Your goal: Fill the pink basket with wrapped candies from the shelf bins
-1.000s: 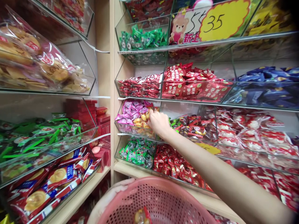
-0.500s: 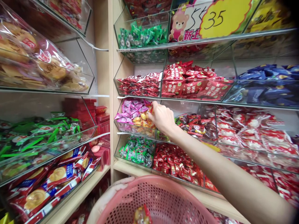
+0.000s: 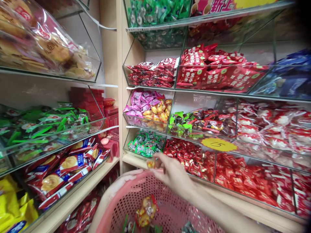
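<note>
My right hand [image 3: 172,174] hovers over the far rim of a pink plastic basket [image 3: 175,210], fingers pinched on a small yellow wrapped candy [image 3: 151,163]. My left hand [image 3: 119,187] wraps the basket's near-left rim and holds it up. Several yellow-and-red wrapped candies [image 3: 147,210] lie inside the basket. Behind, a clear bin [image 3: 145,111] on the middle shelf holds pink and yellow candies.
Clear acrylic bins line wooden shelves: red packets [image 3: 213,69] above, green candies [image 3: 145,142] and red candies [image 3: 191,158] below, a yellow price tag [image 3: 217,144]. On the left stand bins of biscuits [image 3: 48,51], green packs [image 3: 46,124] and cookie packs [image 3: 63,168].
My right hand has left the pink-and-yellow candy bin and come down to the basket with a candy. The view has tilted downward, and more candy now shows in the basket.
</note>
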{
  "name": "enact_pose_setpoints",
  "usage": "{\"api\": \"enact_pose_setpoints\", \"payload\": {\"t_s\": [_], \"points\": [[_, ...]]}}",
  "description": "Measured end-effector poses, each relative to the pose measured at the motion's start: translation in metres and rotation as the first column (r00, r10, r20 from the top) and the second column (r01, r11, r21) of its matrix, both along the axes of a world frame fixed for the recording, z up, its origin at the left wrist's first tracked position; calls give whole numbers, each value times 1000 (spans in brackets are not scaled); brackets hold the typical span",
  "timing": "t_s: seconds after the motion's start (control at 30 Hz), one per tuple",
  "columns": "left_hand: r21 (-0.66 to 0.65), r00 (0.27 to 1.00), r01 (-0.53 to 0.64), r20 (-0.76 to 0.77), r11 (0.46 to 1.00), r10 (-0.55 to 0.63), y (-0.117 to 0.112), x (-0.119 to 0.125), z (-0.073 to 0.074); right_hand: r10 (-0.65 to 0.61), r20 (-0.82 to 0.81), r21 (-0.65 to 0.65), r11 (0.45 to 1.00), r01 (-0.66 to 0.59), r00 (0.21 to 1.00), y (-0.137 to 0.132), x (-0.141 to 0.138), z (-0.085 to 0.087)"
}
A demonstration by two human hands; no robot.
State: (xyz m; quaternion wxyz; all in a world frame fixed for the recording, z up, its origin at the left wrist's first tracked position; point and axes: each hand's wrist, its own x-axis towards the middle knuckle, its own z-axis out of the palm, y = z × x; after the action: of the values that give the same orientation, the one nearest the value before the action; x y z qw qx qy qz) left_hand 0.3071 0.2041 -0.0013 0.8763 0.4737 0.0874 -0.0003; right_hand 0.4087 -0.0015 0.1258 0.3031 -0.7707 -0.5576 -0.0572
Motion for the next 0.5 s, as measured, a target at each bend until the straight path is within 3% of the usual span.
{"api": "enact_pose_setpoints", "payload": {"t_s": [0.13,0.23,0.4,0.5], "points": [[17,997,-43,61,999,42,10,2,-22,88,-259,-205,968,-144,962,0,5,-79],[16,998,-55,21,998,55,13,6,-28,72,-405,-227,958,-176,912,8,7,-121],[46,998,-65,0,997,65,7,5,-14,-7,-697,-250,940,-234,717,27,-2,-155],[48,997,-75,6,996,75,4,4,-9,-2,-690,-265,931,-250,724,32,-5,-161]]}}
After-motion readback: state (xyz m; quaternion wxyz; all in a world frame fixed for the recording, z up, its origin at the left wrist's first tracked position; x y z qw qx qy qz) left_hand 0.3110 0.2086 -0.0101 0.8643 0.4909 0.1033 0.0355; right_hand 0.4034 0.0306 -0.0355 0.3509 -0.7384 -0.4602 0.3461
